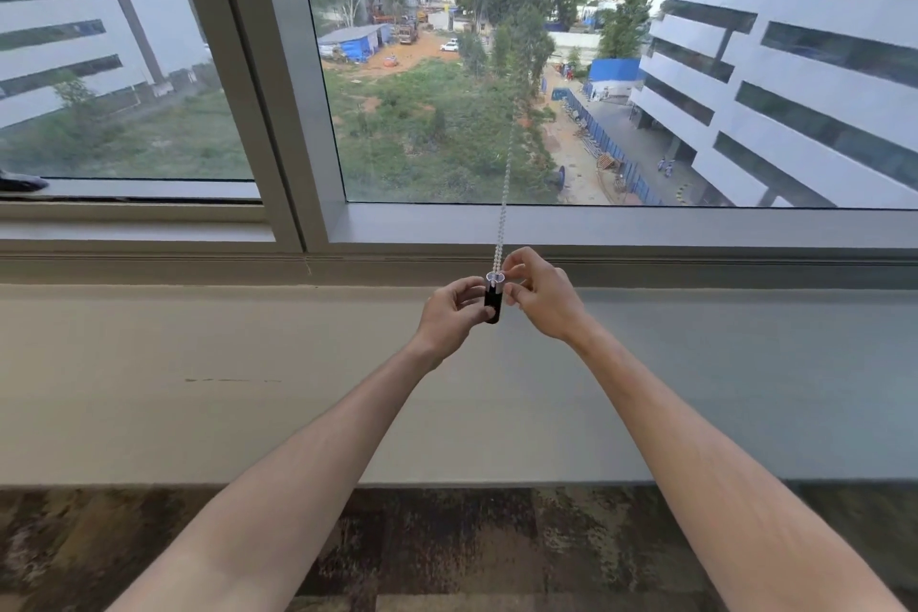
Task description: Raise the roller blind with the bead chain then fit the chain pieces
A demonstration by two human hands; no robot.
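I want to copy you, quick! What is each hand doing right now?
Left hand: closed, pinching the black piece at the chain's bottom.
Right hand: closed, fingertips pinching the clear piece on the bead chain.

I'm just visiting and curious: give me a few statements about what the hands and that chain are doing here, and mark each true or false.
1. Both hands meet at the lower end of the bead chain. True.
2. The left hand pinches a black piece. True.
3. The right hand rests on the window sill. False: it is raised at the clear piece atop the black one.
4. The blind covers the glass. False: the view outside is open.
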